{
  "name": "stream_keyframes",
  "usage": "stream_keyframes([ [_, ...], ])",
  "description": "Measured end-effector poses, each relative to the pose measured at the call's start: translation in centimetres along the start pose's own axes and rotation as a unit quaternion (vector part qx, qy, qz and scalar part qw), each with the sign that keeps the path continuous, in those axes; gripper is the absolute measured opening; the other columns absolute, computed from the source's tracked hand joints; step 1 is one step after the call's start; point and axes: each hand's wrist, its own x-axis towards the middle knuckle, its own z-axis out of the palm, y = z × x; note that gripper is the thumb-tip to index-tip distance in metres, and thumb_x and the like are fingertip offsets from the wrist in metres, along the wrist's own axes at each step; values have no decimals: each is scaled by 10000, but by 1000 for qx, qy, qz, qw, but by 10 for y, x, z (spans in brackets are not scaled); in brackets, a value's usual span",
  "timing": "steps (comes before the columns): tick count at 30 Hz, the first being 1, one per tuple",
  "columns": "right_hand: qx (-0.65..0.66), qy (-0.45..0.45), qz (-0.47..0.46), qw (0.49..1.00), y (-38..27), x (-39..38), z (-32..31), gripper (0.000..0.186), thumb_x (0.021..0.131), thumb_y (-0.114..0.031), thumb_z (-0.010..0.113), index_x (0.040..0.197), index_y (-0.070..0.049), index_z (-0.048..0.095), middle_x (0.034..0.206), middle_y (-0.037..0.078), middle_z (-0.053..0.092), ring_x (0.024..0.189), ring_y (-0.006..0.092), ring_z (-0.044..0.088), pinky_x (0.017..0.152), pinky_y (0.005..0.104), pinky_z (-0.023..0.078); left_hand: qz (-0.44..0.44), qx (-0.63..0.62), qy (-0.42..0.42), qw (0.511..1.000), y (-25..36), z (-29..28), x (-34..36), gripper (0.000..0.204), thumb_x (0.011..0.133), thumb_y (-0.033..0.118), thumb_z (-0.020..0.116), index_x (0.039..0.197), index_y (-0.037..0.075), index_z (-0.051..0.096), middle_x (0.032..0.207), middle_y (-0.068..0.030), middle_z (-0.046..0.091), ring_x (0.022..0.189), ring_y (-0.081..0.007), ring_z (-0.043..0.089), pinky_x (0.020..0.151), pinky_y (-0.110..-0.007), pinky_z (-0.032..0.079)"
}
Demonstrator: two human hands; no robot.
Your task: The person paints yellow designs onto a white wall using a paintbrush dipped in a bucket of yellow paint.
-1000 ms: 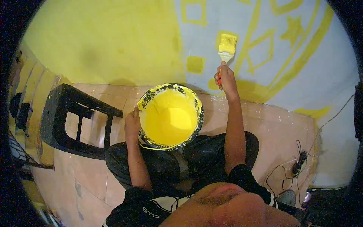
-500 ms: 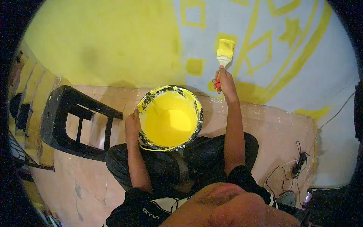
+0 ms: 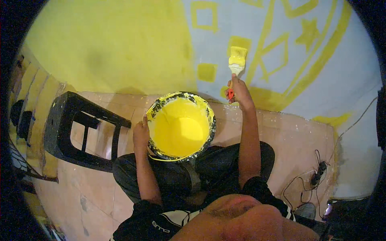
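Observation:
In my right hand (image 3: 240,93) is a paintbrush (image 3: 237,60), its bristles and ferrule coated in yellow paint and a bit of red showing on its handle. The bristles point up toward the wall, over a small painted yellow square; whether they touch it I cannot tell. My left hand (image 3: 141,131) grips the left rim of a dark bucket (image 3: 213,124) that stands before my crossed legs. Yellow paint (image 3: 187,130) fills part of the bucket, and its rim is splashed with yellow and white. Some fingers of the left hand are hidden by the rim.
A black plastic stool (image 3: 60,132) lies on its side at the left. The wall (image 3: 225,24) carries a broad yellow area and yellow shapes on pale grey. Dark cables with a plug block (image 3: 319,174) lie on the tiled floor (image 3: 277,124) at right.
My right hand has drawn the brush slightly down and left, toward me. The left hand and the bucket stay nearly in place.

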Motion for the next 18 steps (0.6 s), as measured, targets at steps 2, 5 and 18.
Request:
stream_keyframes([
  [2,-10,-4,22,1000,0,1,-1,509,914,-536,328,885,-44,458,593,87,542,434,150,511,382,287,435,11,14,6,1000,-2,1,1,683,928,522,318,845,-105,574,798,-312,571,801,-458,553,702,-464,432],
  [5,-8,-20,24,999,4,-1,-8,503,914,-532,329,897,-45,455,624,89,551,458,157,528,389,288,441,-52,2,-30,998,11,-2,1,675,927,519,322,865,-103,576,803,-305,572,801,-457,551,706,-462,432],
  [18,35,-87,68,993,-7,-16,-16,444,918,-475,353,954,-38,424,641,131,559,491,224,587,419,387,533,-8,-5,5,1000,-2,3,-1,706,922,543,309,806,-107,557,809,-316,547,779,-448,530,700,-483,400],
])
